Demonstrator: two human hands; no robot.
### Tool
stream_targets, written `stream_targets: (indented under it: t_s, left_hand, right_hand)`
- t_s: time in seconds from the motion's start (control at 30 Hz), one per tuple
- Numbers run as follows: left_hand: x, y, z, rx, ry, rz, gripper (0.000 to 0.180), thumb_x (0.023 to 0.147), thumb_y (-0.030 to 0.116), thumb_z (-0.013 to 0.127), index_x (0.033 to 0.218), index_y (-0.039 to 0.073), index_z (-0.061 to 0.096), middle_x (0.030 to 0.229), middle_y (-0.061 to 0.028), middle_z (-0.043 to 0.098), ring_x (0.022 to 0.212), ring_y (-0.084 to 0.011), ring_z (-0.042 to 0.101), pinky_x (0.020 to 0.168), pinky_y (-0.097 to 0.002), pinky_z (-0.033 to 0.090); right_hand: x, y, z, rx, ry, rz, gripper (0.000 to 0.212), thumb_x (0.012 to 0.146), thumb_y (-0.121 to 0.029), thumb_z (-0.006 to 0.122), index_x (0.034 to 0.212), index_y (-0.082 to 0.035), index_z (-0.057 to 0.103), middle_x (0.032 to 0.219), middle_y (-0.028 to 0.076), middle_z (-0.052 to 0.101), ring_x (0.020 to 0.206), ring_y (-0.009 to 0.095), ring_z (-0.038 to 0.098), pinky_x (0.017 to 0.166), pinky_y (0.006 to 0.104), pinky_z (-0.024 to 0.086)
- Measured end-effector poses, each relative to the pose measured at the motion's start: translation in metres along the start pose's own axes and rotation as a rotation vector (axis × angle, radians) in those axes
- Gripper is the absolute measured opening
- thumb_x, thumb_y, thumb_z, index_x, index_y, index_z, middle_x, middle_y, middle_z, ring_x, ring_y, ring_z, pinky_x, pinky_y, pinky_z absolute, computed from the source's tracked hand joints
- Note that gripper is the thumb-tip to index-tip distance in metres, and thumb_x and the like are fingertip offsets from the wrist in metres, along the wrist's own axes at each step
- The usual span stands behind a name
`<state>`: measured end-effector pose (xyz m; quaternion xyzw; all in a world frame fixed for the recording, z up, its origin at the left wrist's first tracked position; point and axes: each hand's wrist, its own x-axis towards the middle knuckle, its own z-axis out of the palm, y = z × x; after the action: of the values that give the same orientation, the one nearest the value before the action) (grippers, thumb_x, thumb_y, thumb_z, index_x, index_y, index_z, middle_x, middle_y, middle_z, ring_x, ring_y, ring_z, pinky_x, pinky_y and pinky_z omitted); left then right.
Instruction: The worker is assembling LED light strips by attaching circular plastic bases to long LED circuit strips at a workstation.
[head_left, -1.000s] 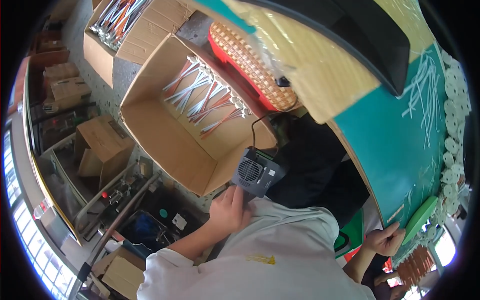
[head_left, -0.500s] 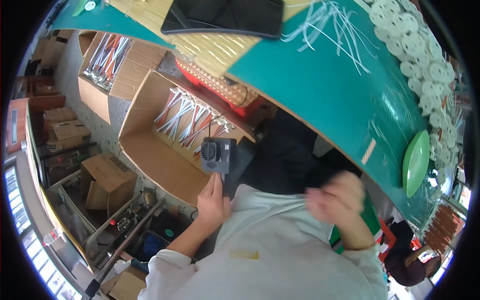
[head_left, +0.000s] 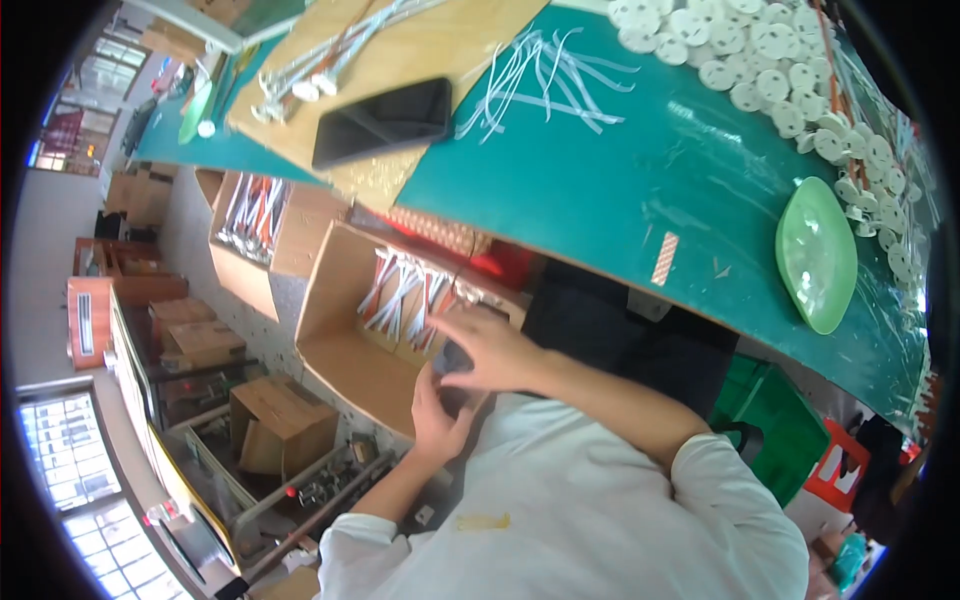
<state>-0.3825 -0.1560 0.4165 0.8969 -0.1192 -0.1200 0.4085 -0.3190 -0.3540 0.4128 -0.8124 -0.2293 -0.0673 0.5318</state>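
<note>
1. Dark grey device (head_left: 457,360): it sits between the two hands, in front of the white shirt (head_left: 560,500), mostly covered by fingers, so its full shape cannot be told.
2. The left hand (head_left: 438,415) looks closed around its near side, fingers up one side and thumb on the other.
3. The right hand (head_left: 485,350) is over its far side, fingers spread and thumb apart; whether they touch the casing cannot be told.
4. Handling, as a judgement: the casing seems stiff, probably plastic, light enough for one hand, and perhaps a little slippery where smooth; a knock against something hard might crack it.
5. The best hold would seem to be the near end, where the left hand is, with the right hand only steadying the far side.
6. Just beyond the hands, a cardboard box (head_left: 350,370) holds white and orange sticks (head_left: 398,300).
7. Ahead and to the right of the right hand lies the green tabletop (head_left: 600,190), bearing a black phone (head_left: 385,122), white strips (head_left: 550,80) and a green dish (head_left: 815,255).
</note>
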Motion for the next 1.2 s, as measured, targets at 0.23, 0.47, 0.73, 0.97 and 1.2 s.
stream_targets:
  t_s: [0.23,0.47,0.73,0.97,1.2]
  left_hand:
    - [0.032,0.044,0.0,0.152,-0.05,0.099,0.11,0.064,0.03,0.084,0.144,-0.008,0.018,0.131,-0.0301,0.047,0.118,-0.0404,0.053,0.098,-0.0431,0.045]
    - [0.043,0.063,0.004,0.278,0.005,-0.044,0.121,0.057,0.04,0.089,0.144,-0.007,0.018,0.128,-0.0296,0.048,0.118,-0.0403,0.053,0.098,-0.0438,0.045]
    - [0.043,0.069,-0.009,0.212,0.025,-0.118,0.116,0.062,0.039,0.085,0.145,-0.007,0.019,0.133,-0.0277,0.045,0.122,-0.0392,0.049,0.102,-0.0434,0.041]
    - [0.087,0.098,-0.049,0.29,0.243,0.414,0.077,0.078,0.023,0.071,0.138,-0.007,0.033,0.136,-0.0284,0.042,0.127,-0.0419,0.041,0.105,-0.0457,0.034]
    - [0.129,0.184,-0.061,0.255,0.358,0.931,0.045,0.075,0.014,0.069,0.114,-0.004,0.056,0.117,-0.0293,0.055,0.113,-0.0429,0.054,0.095,-0.0471,0.044]
  right_hand:
    - [-0.013,-0.033,-0.053,-0.13,-0.003,0.049,0.068,0.072,-0.029,0.078,0.13,-0.006,0.051,0.133,0.02,0.046,0.12,0.038,0.049,0.1,0.0464,0.042]
    - [-0.063,-0.045,-0.112,-0.105,0.17,0.157,0.041,0.074,-0.013,0.077,0.111,-0.003,0.062,0.122,0.019,0.054,0.099,0.032,0.061,0.083,0.0363,0.052]
    - [-0.089,-0.073,-0.13,-0.046,0.177,0.063,0.017,0.071,-0.005,0.077,0.084,-0.001,0.067,0.084,0.011,0.067,0.071,0.027,0.065,0.064,0.0334,0.054]
    - [-0.157,-0.142,-0.225,-0.222,0.524,-0.387,0.025,0.082,-0.016,0.066,0.104,-0.004,0.064,0.105,0.009,0.067,0.088,0.021,0.065,0.068,0.0364,0.054]
    - [-0.221,-0.168,-0.221,-0.331,0.721,-0.266,0.024,0.082,-0.015,0.066,0.103,-0.004,0.065,0.105,0.008,0.068,0.087,0.021,0.065,0.069,0.0352,0.054]
